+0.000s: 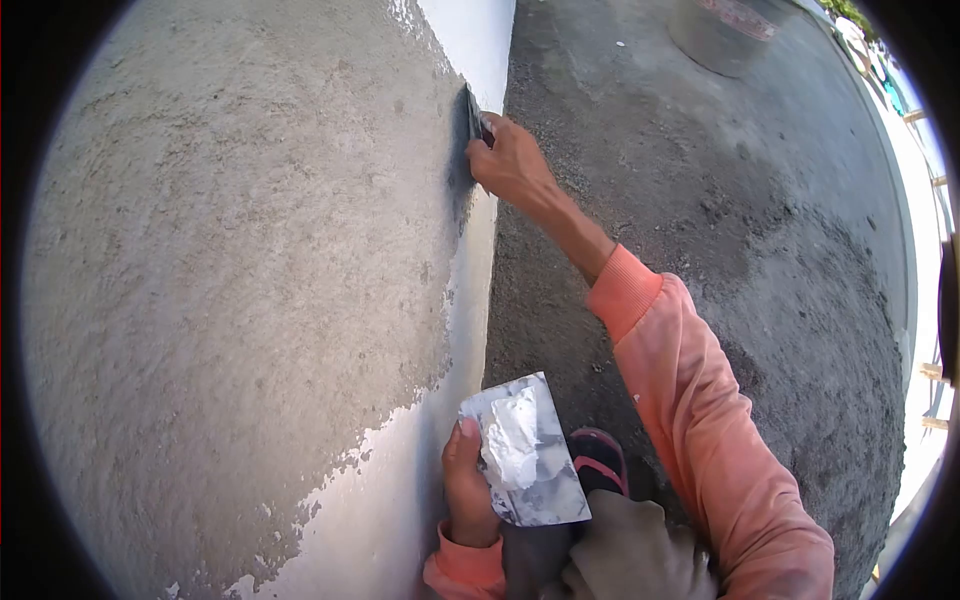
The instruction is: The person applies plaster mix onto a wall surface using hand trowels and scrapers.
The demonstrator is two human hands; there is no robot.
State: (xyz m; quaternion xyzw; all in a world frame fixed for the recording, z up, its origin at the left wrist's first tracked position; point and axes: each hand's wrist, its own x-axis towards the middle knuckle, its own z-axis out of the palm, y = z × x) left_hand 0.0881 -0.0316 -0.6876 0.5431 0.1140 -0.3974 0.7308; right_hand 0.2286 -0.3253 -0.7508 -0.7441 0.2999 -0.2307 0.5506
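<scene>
My right hand [512, 162] is closed around the handle of a putty knife [472, 112], whose blade lies against the wall edge where white coating meets bare plaster. Fingers cover most of the handle. Lower down, my left hand [468, 482] grips the left side of a flat, marble-patterned board [562, 492], thumb on top. A thick patch of white putty [512, 440] sits on that board. The rough grey wall [250, 200] fills the left side, with a smooth white strip [462, 330] along its edge and lower part.
Rough, crumbly grey ground [690, 190] stretches to the right of the wall. A bucket [715, 45] stands at the top. My sandalled foot [600, 455] is beside the board. Pieces of wood [935, 372] lie along the far right edge.
</scene>
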